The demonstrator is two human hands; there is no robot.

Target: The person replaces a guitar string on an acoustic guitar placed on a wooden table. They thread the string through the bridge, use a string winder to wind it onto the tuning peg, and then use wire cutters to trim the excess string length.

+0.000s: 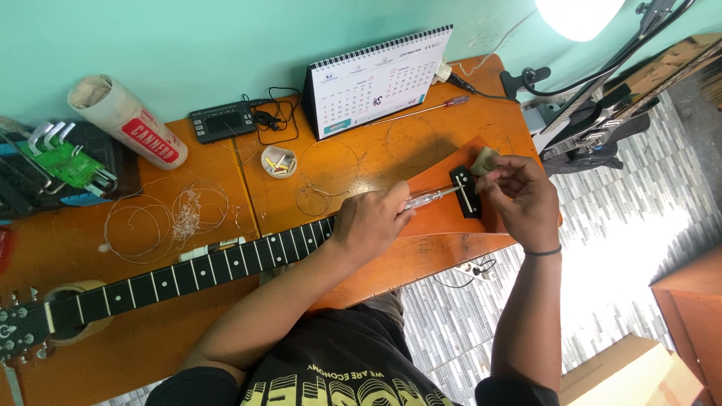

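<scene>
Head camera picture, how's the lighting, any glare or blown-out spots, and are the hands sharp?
Head view: the lamp at the top edge is blown out white, and the tiled floor at right is washed out by glare. The orange table is evenly lit. The left hand and right hand over the guitar are reasonably sharp, with little blur.

Desk calendar [380,81] at 12 o'clock, black tuner box [222,122] beside it at 11. Small round dish [279,161] near centre. Hex key set [66,162] and cardboard tube [126,120] at 10. Coiled strings [167,220] at 9. Lamp [579,15] at 1.
</scene>
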